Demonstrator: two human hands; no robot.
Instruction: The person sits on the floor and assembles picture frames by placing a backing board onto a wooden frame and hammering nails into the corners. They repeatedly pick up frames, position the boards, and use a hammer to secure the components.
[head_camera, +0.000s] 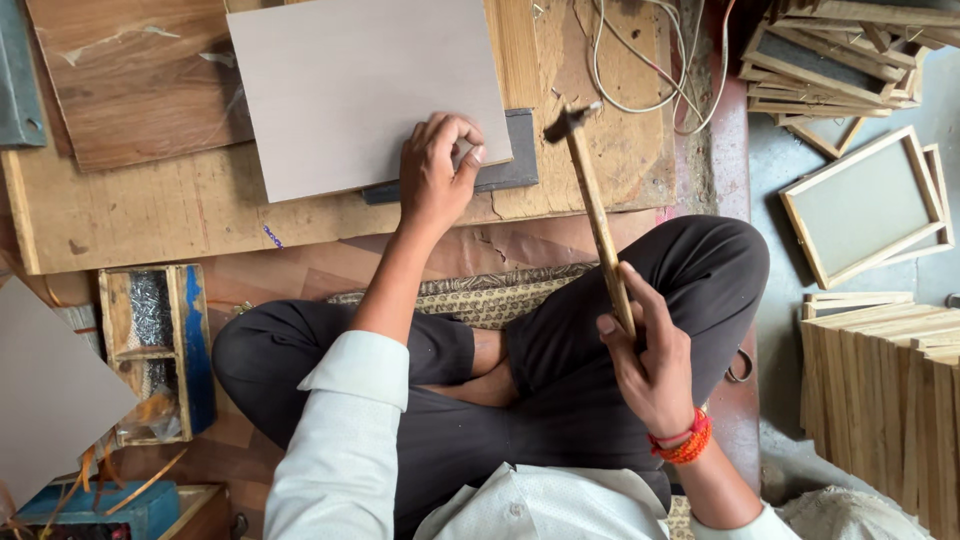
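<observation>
Hammer (592, 200), wooden-handled, in right hand (650, 360); left hand (435, 175) on smooth grey board (360, 90).

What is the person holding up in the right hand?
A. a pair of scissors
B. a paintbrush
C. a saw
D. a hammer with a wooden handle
D: the right hand grips the wooden handle of a hammer, whose dark metal head is raised near the corner of the pale board that the left hand rests on.
</observation>
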